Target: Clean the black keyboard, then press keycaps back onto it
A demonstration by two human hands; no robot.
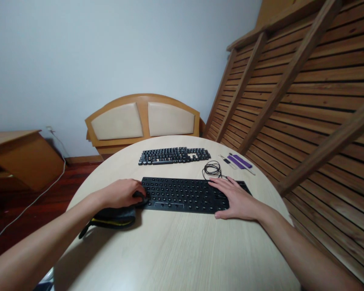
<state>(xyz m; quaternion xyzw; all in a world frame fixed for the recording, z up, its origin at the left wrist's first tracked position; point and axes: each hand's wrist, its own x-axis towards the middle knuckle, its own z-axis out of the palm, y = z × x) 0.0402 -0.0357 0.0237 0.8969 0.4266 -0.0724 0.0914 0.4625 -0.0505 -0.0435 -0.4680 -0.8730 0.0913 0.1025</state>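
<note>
the left fingers (138, 186) are curled, the right fingers (221, 185) spread.

Black keyboard (176, 195), yellow-striped dark cloth (123, 215)

Matt black plastic forms the rectangular keyboard base (182, 194) at centre, below faintly shiny black plastic keycaps (164, 155) on a smooth, pale, round wood-grain table (176, 250). Soft black cloth edged in yellow (118, 214) shows at lower left; coarse brown slatted wood panelling (318, 93) fills the right, facing a matt pale-blue wall (109, 48), upper left.
</note>
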